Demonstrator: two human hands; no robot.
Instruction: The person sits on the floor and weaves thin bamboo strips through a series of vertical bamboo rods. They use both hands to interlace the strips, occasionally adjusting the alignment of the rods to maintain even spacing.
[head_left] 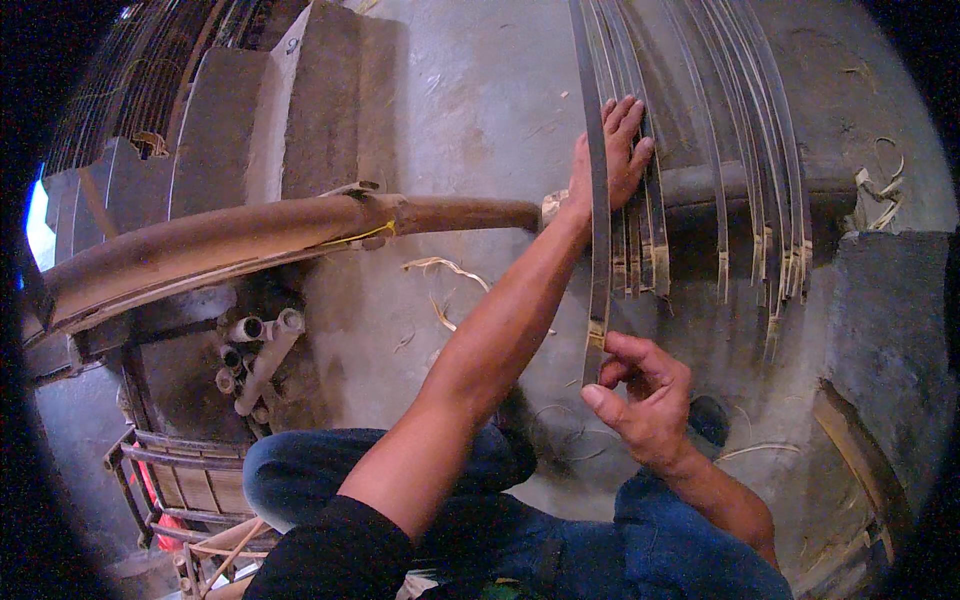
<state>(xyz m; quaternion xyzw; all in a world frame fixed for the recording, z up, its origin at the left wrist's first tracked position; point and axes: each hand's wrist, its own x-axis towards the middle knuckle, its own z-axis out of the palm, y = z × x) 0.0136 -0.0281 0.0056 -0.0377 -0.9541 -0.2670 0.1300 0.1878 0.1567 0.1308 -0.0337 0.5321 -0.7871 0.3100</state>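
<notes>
A long dark bamboo strip (600, 240) runs from the top of the view down toward my lap, with a pale node near its lower end. My right hand (648, 400) pinches that end between thumb and fingers. Farther up, my left hand (618, 160) lies flat with its fingers stretched out, over several other strips (633, 245) and behind the long strip. More dark strips with pale cut ends (770, 200) lie to the right, across a thick dark pole (690, 190).
A thick curved bamboo pole (250, 232) extends to the left. Below it are several short tubes (270, 360) and a bamboo chair (190, 480). Pale shavings (450, 275) litter the concrete floor (480, 120). A curved bamboo piece (862, 450) lies at the right.
</notes>
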